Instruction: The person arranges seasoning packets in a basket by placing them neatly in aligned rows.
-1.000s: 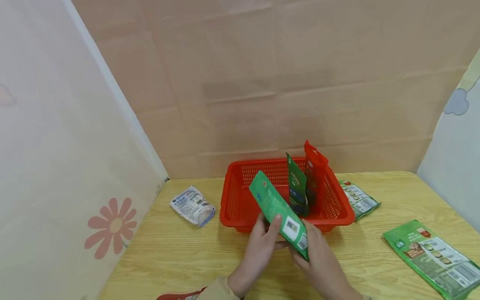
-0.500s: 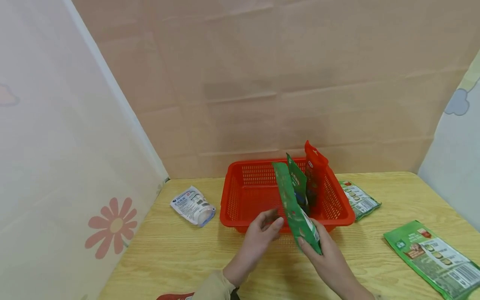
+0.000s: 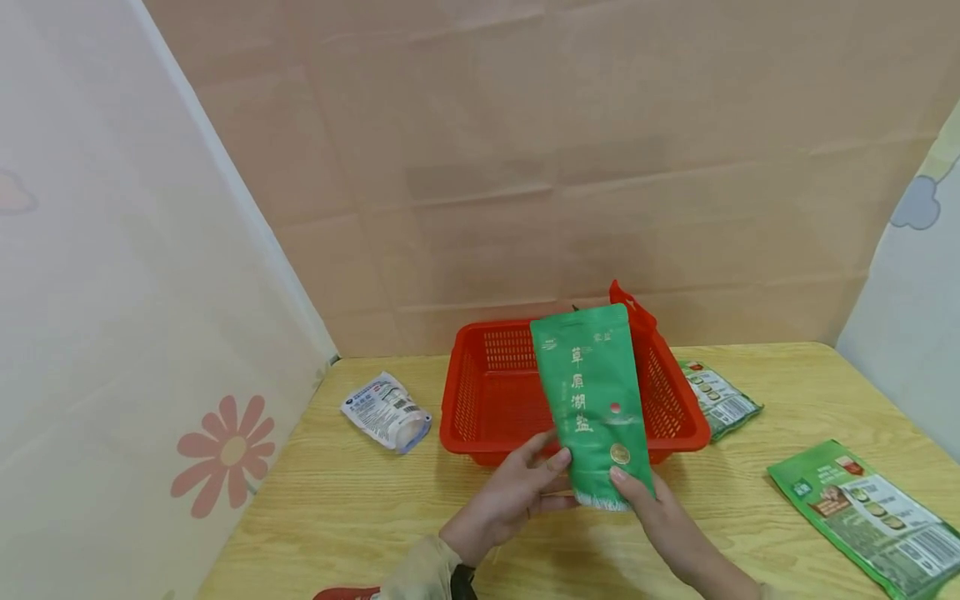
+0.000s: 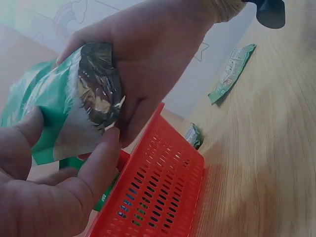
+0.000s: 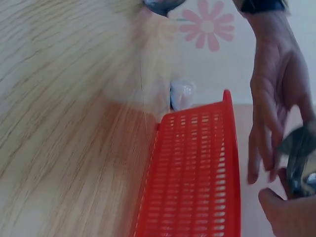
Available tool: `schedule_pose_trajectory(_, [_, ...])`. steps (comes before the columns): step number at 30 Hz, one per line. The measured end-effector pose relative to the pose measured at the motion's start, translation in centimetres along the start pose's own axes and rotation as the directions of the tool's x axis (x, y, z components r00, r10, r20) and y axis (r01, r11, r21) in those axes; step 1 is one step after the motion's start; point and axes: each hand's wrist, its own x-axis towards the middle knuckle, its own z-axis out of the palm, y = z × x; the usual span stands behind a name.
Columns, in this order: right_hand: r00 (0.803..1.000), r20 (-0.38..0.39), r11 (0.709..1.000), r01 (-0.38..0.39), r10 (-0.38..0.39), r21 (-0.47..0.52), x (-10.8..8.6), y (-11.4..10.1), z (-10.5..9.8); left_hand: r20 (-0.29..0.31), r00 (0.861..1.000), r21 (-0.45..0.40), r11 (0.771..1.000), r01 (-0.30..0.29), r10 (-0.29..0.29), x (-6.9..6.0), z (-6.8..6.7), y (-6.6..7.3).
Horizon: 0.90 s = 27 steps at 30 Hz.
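In the head view, a green salt pouch [image 3: 595, 400] stands upright in front of the red basket [image 3: 491, 454], its printed front facing me. My right hand [image 3: 667, 521] grips its lower right corner, thumb across the front. At the lower left edge, my left hand [image 3: 510, 500] pinches the pouch, with fingers reaching behind it. The left wrist view shows the pouch's crinkled silvery bottom [image 4: 98, 89] between both hands. Inside the basket, a red packet [image 3: 633, 312] rises behind the pouch; a green packet there is almost wholly hidden.
A white pouch [image 3: 387, 412] lies left of the basket. One green packet [image 3: 720, 398] lies just right of it, and a larger green packet [image 3: 870, 512] at the table's right. Something red [image 3: 347, 593] shows at the bottom edge. Wall sheets enclose the wooden table [image 3: 322, 508].
The salt pouch has turned from its back, past edge-on, to its front. My left hand let go of it midway and has come back to its left edge; my right hand kept hold.
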Motion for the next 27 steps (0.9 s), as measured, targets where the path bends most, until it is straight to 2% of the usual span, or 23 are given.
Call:
schedule_pose_trajectory(4, [0.993,0.114,0.999,0.028,-0.031,0.025,0.3,0.6,-1.0,0.052,0.999,-0.014,1.000,-0.001,0.001,-0.3,-0.1,0.1])
schedule_pose_trajectory(8, [0.983,0.184,0.999,0.008,-0.014,0.035,0.4,0.6,-1.4,0.056,0.998,-0.008,1.000,0.011,-0.010,-0.5,-0.1,0.0])
schedule_pose_trajectory(12, [0.978,0.209,0.999,-0.025,0.019,0.027,0.5,0.5,-1.5,0.026,0.999,0.000,1.000,0.020,-0.020,-0.5,-0.1,-0.4])
schedule_pose_trajectory(17, [0.965,0.261,0.999,0.013,-0.023,0.041,0.7,0.4,-1.7,-0.043,0.999,0.035,0.999,0.000,0.001,-0.4,-0.1,-0.8])
schedule_pose_trajectory(21, [0.952,0.305,0.998,0.027,-0.043,0.057,0.7,0.0,-2.1,-0.098,0.995,0.090,0.996,-0.018,0.027,-0.6,-0.2,-0.6])
schedule_pose_trajectory(27, [0.942,0.334,0.999,0.000,-0.016,0.047,1.0,-0.4,-2.9,-0.117,0.991,0.152,0.987,-0.047,0.066,-0.9,-0.3,0.0])
